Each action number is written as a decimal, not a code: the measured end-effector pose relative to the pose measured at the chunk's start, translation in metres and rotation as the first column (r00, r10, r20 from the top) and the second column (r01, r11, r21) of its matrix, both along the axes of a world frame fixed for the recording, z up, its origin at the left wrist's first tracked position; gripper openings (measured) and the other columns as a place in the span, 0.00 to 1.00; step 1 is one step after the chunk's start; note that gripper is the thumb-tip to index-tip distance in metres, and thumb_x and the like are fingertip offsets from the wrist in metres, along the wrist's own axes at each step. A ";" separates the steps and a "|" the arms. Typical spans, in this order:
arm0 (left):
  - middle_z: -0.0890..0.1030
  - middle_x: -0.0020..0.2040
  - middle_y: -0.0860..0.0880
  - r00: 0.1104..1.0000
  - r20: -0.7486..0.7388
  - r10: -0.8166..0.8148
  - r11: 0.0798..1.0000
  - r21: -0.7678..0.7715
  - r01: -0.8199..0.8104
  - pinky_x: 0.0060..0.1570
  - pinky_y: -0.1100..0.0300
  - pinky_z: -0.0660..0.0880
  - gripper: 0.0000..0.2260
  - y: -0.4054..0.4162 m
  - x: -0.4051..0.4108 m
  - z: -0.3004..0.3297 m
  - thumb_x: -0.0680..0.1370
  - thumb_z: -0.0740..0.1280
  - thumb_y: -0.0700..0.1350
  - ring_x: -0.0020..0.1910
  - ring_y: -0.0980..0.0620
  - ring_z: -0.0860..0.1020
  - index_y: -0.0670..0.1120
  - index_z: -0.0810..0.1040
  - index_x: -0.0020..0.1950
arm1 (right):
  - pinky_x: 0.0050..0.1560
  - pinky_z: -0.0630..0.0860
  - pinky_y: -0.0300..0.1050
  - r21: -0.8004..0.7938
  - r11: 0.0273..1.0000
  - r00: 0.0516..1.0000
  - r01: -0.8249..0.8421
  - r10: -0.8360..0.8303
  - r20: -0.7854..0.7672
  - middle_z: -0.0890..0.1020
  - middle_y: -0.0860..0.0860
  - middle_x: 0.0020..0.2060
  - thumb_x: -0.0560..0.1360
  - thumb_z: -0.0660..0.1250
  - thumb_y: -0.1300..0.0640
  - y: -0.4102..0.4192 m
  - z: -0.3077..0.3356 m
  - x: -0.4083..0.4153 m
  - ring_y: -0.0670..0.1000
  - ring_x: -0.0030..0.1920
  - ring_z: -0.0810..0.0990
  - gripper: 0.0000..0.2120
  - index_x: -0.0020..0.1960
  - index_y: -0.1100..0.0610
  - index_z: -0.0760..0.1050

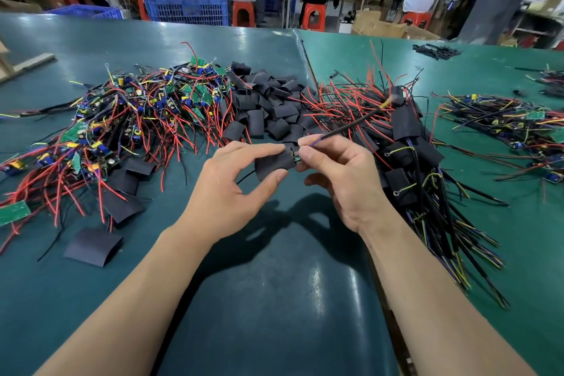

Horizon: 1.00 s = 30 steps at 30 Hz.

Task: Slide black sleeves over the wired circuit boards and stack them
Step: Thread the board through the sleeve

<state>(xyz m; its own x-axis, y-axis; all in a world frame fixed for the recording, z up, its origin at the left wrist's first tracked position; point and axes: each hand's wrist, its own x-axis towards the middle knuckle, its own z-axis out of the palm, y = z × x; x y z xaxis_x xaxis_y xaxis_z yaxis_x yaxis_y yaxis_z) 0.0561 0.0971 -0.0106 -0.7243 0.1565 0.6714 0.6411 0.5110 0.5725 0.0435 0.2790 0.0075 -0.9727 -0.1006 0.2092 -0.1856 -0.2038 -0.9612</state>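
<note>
My left hand (232, 192) pinches a black sleeve (273, 163) between thumb and fingers above the green table (274, 284). A circuit board sits inside the sleeve, with only its green edge (296, 158) showing at the right end. My right hand (341, 174) pinches the board's black wire bundle (345, 128), which runs up and to the right. Bare wired boards lie heaped (128, 113) at the left. Loose black sleeves are piled (268, 104) in the middle. Sleeved boards are stacked (406, 143) at the right.
Single sleeves (94, 246) lie loose on the mat at the near left. Another heap of wired boards (503, 122) lies at the far right. Beyond the table's far edge stand blue crates (186, 6) and red stools, where several people sit at benches.
</note>
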 end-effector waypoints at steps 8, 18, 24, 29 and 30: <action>0.80 0.53 0.61 1.000 -0.006 0.006 1.000 -0.018 -0.006 0.62 0.56 0.70 0.13 0.001 0.000 0.001 0.75 0.71 0.48 0.52 0.60 0.78 0.50 0.81 0.59 | 0.32 0.75 0.40 -0.019 0.999 0.994 -0.041 0.042 0.097 0.84 0.51 0.37 0.72 0.74 0.56 0.001 0.004 0.001 0.49 0.37 0.80 0.04 0.41 0.55 0.86; 0.80 0.60 0.54 0.999 -0.036 -0.035 0.997 -0.075 0.032 0.56 0.62 0.72 0.15 0.002 -0.001 0.002 0.77 0.69 0.46 0.48 0.48 0.77 0.42 0.80 0.62 | 0.30 0.75 0.39 -0.029 0.997 0.991 -0.073 0.076 0.111 0.84 0.55 0.40 0.72 0.71 0.52 0.000 0.006 0.005 0.51 0.31 0.81 0.10 0.48 0.56 0.86; 0.80 0.58 0.55 0.998 -0.030 -0.047 0.997 -0.060 0.045 0.56 0.65 0.71 0.14 0.001 0.000 0.002 0.77 0.69 0.44 0.50 0.50 0.77 0.42 0.80 0.62 | 0.29 0.74 0.40 -0.014 0.999 0.994 0.035 -0.034 0.100 0.81 0.52 0.33 0.77 0.69 0.58 0.000 0.003 0.002 0.51 0.30 0.80 0.08 0.45 0.59 0.85; 0.81 0.57 0.54 0.998 -0.047 -0.044 0.995 -0.086 0.040 0.54 0.61 0.72 0.14 -0.002 -0.001 0.002 0.77 0.69 0.43 0.47 0.48 0.76 0.42 0.80 0.62 | 0.32 0.76 0.40 -0.014 0.995 0.987 -0.094 0.096 0.127 0.83 0.55 0.34 0.75 0.70 0.58 0.001 0.003 0.005 0.52 0.32 0.81 0.05 0.48 0.57 0.84; 0.82 0.56 0.53 0.997 -0.059 -0.046 0.994 -0.104 0.039 0.54 0.60 0.73 0.14 -0.003 -0.002 0.002 0.77 0.69 0.43 0.47 0.48 0.76 0.42 0.80 0.62 | 0.32 0.77 0.40 -0.005 0.993 0.982 -0.121 0.120 0.148 0.83 0.57 0.34 0.73 0.72 0.57 0.001 0.004 0.005 0.52 0.31 0.82 0.05 0.47 0.56 0.84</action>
